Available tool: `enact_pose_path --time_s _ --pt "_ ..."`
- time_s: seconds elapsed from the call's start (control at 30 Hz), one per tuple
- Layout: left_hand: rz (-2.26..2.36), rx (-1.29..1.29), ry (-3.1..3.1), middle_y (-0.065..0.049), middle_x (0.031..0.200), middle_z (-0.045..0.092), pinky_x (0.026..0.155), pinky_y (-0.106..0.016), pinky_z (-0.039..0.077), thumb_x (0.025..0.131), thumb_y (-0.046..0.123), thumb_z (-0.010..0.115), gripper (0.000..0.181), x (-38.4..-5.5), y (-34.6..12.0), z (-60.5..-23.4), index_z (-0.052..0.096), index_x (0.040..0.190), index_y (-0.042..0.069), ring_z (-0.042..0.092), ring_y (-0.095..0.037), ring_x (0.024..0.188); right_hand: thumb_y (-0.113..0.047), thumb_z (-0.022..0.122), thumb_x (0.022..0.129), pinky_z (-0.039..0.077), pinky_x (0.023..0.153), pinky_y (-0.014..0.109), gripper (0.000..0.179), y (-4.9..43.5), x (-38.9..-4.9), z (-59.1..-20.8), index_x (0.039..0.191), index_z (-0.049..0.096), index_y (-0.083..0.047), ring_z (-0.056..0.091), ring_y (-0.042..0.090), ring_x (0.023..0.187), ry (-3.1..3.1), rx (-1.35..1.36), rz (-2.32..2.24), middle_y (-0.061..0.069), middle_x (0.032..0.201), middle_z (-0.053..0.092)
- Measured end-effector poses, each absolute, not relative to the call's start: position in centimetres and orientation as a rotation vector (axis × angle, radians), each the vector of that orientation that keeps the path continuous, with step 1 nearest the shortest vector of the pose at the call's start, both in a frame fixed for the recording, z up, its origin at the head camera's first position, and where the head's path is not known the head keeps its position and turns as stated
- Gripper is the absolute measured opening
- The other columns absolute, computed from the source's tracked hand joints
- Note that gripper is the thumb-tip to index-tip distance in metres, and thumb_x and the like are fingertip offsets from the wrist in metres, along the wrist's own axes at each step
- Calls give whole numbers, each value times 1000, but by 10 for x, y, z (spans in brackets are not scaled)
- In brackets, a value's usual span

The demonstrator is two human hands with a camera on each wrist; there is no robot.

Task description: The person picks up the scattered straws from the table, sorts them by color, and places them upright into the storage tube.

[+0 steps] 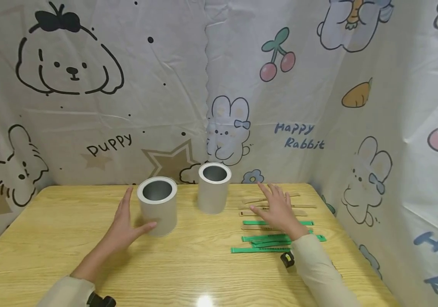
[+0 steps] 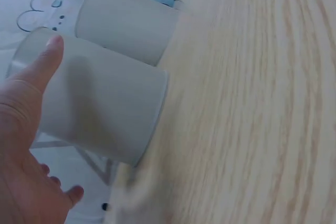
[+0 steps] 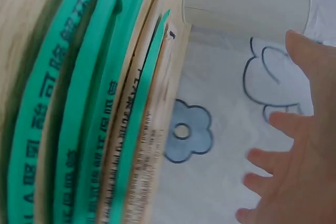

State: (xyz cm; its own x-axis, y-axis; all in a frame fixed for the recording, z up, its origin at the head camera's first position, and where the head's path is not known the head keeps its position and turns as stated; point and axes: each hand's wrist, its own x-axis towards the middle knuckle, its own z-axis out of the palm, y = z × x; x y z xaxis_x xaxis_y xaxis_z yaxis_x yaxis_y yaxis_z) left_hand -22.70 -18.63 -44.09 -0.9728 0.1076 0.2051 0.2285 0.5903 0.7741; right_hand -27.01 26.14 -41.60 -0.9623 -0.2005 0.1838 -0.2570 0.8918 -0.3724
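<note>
Two white cylindrical holders with open tops and grey insides stand upright on the table. My left hand (image 1: 120,232) is at the nearer holder (image 1: 161,217), fingers spread along its left side and thumb across its front. In the left wrist view the thumb overlaps that holder (image 2: 110,103), and the other fingers stand away from it. Over the wrapped straws at the right hovers my right hand (image 1: 278,211), its fingers spread and holding nothing. Several green-wrapped straws (image 1: 259,250) lie nearer me; brown-wrapped straws (image 1: 247,214) lie mostly behind them. My hand and sleeve hide some straw ends.
The second holder (image 1: 213,198) is farther back, between the first holder and the straws. A small black box-shaped device (image 1: 287,259) is at the right forearm. Printed cloth (image 1: 165,106) hangs behind the wooden table (image 1: 203,264) and along its right side.
</note>
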Motion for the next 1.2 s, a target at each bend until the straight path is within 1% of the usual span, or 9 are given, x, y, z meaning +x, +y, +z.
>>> enact_pose_path --time_s 0.13,0.33,0.43,0.57,0.73,0.87,1.0,1.1,1.2 --pt "-1550 -316 -2581 -31 165 6 114 -76 19 79 24 87 132 -236 -182 -445 -15 162 23 9 -55 151 -41 60 101 12 115 77 72 274 -279 -419 158 32 -7 25 54 148 -2956 407 742 30 161 30" --pt "-1772 -369 -2484 -30 165 12 116 -74 21 79 11 85 130 -245 -177 -455 -15 162 22 12 -53 152 -37 56 103 29 115 70 64 293 -296 -423 154 38 -2 32 51 146 -3008 417 910 29 159 35" --pt "-1824 -383 -2464 -25 165 16 117 -72 19 79 10 85 127 -249 -174 -459 -11 162 22 16 -49 152 -41 55 104 32 114 69 67 302 -306 -422 154 37 0 30 52 147 -3051 373 1023 30 159 33" --pt "-1893 -389 -2431 -23 162 22 119 -68 17 79 9 85 121 -255 -171 -465 -2 162 16 22 -44 150 -41 54 104 35 113 67 67 314 -317 -424 154 37 -1 32 54 145 -3097 279 1129 32 158 32" --pt "-1957 -345 -2424 -23 158 27 119 -60 23 80 7 84 115 -259 -170 -473 3 161 12 29 -41 146 -40 55 103 40 111 64 67 324 -327 -429 152 38 3 38 56 140 -3109 259 1116 36 153 37" --pt "-1951 -316 -2478 -25 157 29 118 -58 27 81 10 84 112 -259 -172 -477 4 161 8 33 -42 144 -35 57 103 41 110 63 63 325 -335 -432 151 41 3 39 55 139 -3100 277 1108 36 152 39" --pt "-1965 -312 -2523 -26 157 29 119 -58 27 82 11 83 111 -259 -174 -479 4 160 5 34 -43 144 -27 58 104 41 111 63 56 323 -342 -434 150 44 1 38 54 141 -3113 267 1126 34 154 39" --pt "-1976 -305 -2540 -26 158 29 119 -58 26 83 13 83 111 -260 -174 -479 4 160 5 33 -43 144 -24 58 104 45 108 60 51 322 -346 -435 147 48 2 41 54 139 -3121 262 1107 34 152 40" --pt "-1970 -317 -2549 -26 158 29 119 -58 27 83 14 83 110 -261 -174 -479 5 160 5 34 -43 144 -19 59 103 51 102 53 47 321 -348 -438 143 52 3 46 52 135 -3119 277 1108 34 150 43"
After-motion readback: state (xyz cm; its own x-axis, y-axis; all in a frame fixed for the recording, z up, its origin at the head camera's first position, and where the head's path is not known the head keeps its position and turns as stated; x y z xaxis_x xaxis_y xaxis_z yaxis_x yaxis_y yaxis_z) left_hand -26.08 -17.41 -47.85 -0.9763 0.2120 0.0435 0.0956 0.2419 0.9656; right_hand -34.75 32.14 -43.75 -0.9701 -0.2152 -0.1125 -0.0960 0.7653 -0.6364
